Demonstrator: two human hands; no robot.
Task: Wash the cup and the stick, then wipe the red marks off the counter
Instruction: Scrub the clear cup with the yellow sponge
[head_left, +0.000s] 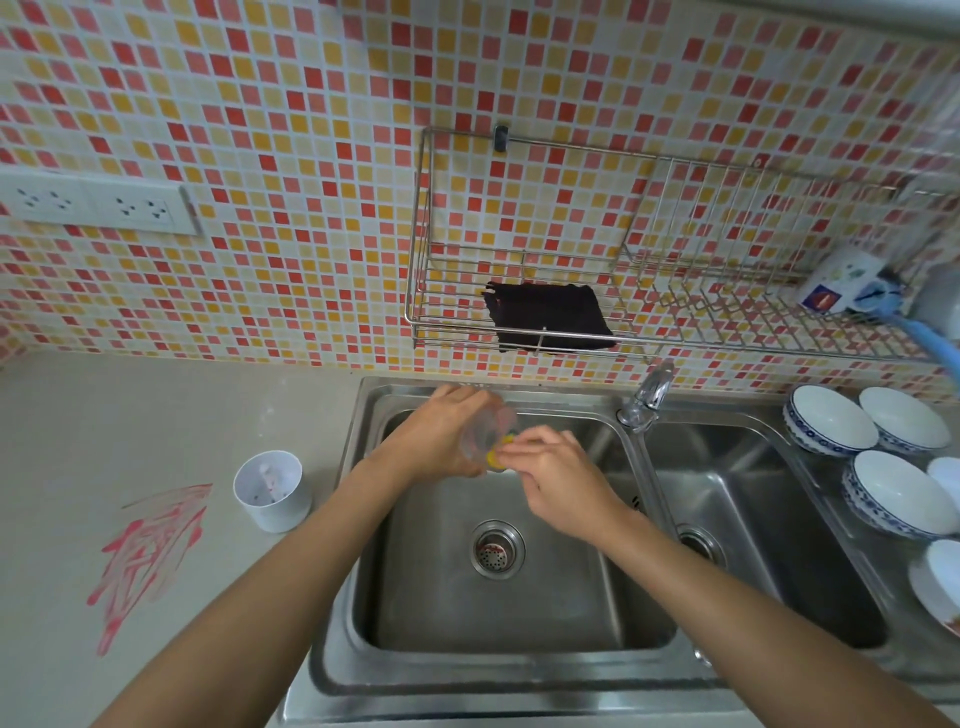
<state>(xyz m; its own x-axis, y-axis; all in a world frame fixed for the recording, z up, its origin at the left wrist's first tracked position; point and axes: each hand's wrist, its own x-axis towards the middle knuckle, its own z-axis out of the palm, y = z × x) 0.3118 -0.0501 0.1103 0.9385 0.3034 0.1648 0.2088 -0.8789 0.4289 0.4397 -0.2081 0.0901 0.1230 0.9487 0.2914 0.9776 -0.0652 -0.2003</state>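
Over the left sink basin (405, 597) my left hand (441, 441) grips a clear plastic cup (491, 426), tilted with its mouth toward the right. My right hand (558, 475) pinches a yellow sponge (496, 457) at the cup's mouth. The cup is blurred and shows faint red traces. Red marks (148, 556) are smeared across the beige counter (78, 441) on the left. I cannot make out the stick.
A white cup (270, 491) with scraps inside stands on the counter by the sink. A black cloth (548, 317) hangs on the wire wall rack (675, 343). The tap (647, 397) sits between the basins. Several white bowls (831, 421) lie on the right drainboard.
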